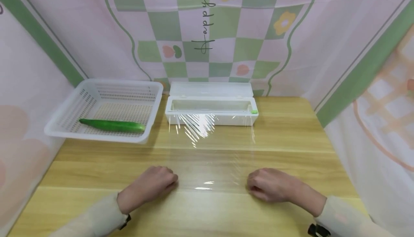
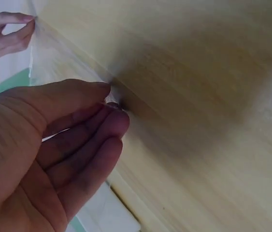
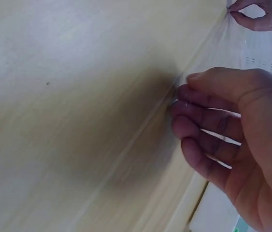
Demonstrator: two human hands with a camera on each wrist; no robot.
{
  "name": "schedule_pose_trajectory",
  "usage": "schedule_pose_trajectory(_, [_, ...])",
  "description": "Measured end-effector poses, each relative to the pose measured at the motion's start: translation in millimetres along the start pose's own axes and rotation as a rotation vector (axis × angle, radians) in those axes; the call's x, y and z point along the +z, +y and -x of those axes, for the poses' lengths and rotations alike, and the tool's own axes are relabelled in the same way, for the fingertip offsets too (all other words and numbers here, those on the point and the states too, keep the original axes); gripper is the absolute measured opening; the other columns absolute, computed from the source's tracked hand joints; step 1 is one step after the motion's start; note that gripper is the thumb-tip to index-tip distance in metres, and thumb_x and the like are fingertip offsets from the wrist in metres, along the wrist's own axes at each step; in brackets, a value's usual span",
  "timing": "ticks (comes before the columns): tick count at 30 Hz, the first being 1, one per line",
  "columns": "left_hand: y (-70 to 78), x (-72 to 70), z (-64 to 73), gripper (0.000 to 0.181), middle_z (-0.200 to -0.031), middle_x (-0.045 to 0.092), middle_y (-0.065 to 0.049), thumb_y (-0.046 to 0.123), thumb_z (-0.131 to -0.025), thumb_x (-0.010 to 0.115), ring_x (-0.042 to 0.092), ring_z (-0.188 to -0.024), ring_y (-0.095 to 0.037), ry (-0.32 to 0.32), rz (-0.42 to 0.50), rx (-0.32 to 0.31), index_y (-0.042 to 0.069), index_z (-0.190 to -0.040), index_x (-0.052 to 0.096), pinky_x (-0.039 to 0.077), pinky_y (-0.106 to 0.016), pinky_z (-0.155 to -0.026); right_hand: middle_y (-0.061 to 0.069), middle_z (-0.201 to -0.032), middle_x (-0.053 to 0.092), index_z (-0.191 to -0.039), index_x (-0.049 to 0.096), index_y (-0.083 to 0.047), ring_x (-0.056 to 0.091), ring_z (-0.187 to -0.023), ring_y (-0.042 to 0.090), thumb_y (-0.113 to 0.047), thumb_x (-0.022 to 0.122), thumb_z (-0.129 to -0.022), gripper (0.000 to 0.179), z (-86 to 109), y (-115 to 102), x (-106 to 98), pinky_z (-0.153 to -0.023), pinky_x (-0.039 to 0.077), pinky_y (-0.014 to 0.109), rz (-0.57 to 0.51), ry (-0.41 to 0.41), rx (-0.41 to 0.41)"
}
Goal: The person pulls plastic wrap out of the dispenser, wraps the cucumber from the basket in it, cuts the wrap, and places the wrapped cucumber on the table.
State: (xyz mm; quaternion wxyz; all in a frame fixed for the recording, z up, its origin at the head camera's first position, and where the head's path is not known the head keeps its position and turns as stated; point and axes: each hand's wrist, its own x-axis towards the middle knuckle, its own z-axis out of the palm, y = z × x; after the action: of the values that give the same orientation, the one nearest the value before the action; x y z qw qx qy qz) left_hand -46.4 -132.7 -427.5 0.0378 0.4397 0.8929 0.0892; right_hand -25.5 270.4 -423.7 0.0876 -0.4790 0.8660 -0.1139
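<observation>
A sheet of clear plastic wrap [image 1: 210, 161] stretches toward me from a white wrap dispenser box [image 1: 211, 119]. My left hand [image 1: 154, 184] pinches its near left corner between thumb and fingers; the left wrist view shows the same left hand [image 2: 63, 140] with film at the fingertips. At the near right corner my right hand [image 1: 273, 185] pinches the film too, and the right wrist view has this right hand [image 3: 232, 130] close up. The dispenser's lid [image 1: 211, 89] stands raised, and a small green slider [image 1: 254, 111] sits at the right end of its front edge.
Left of the dispenser stands a white plastic basket [image 1: 97, 137] with a long green cucumber [image 1: 111, 125] lying in it. The wooden table [image 1: 291, 133] meets a patterned cloth backdrop [image 1: 223, 25] at the back and both sides.
</observation>
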Motion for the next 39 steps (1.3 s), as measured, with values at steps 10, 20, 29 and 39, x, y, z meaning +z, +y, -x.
schedule_pose_trajectory(10, [3.4, -2.6, 1.2, 0.032, -0.065, 0.048, 0.009, 0.006, -0.082, 0.077, 0.038, -0.058, -0.003, -0.049, 0.022, -0.004, 0.019, -0.062, 0.055, 0.037, -0.018, -0.050, -0.017, -0.066, 0.046, -0.066, 0.051, -0.023, 0.036, -0.061, -0.008, -0.007, 0.075, -0.082, 0.033, -0.6, -6, -3, -0.053, 0.034, 0.009, 0.008, -0.047, 0.032])
schedule_pose_trajectory(20, [0.1, -1.5, 8.0, 0.021, -0.069, 0.056, 0.006, 0.009, -0.085, 0.077, 0.047, -0.062, -0.006, -0.060, 0.042, -0.060, 0.018, -0.069, 0.066, 0.044, -0.020, -0.053, -0.017, -0.064, 0.046, -0.065, 0.051, -0.023, 0.033, -0.059, -0.009, -0.007, 0.074, -0.084, 0.033, 2.7, -6, -1, -0.052, 0.031, 0.008, -0.038, -0.058, 0.045])
schedule_pose_trajectory(29, [-3.2, -5.9, 16.9, 0.024, -0.070, 0.056, 0.008, 0.011, -0.087, 0.077, 0.043, -0.061, -0.003, -0.088, 0.059, -0.082, 0.020, -0.069, 0.064, 0.042, -0.020, -0.053, -0.018, -0.064, 0.044, -0.065, 0.051, -0.023, 0.033, -0.058, -0.010, -0.006, 0.073, -0.086, 0.034, 6.2, -6, -3, -0.051, 0.030, 0.006, -0.086, -0.066, 0.056])
schedule_pose_trajectory(39, [-9.7, -17.4, 20.1, 0.030, -0.068, 0.056, 0.010, 0.017, -0.089, 0.077, 0.045, -0.059, -0.004, -0.013, 0.012, -0.095, 0.023, -0.066, 0.058, 0.044, -0.023, -0.052, -0.017, -0.071, 0.055, -0.076, 0.066, -0.021, 0.044, -0.062, -0.009, -0.008, 0.073, -0.091, 0.021, 3.7, 0, -22, -0.055, 0.044, 0.011, -0.174, -0.087, 0.172])
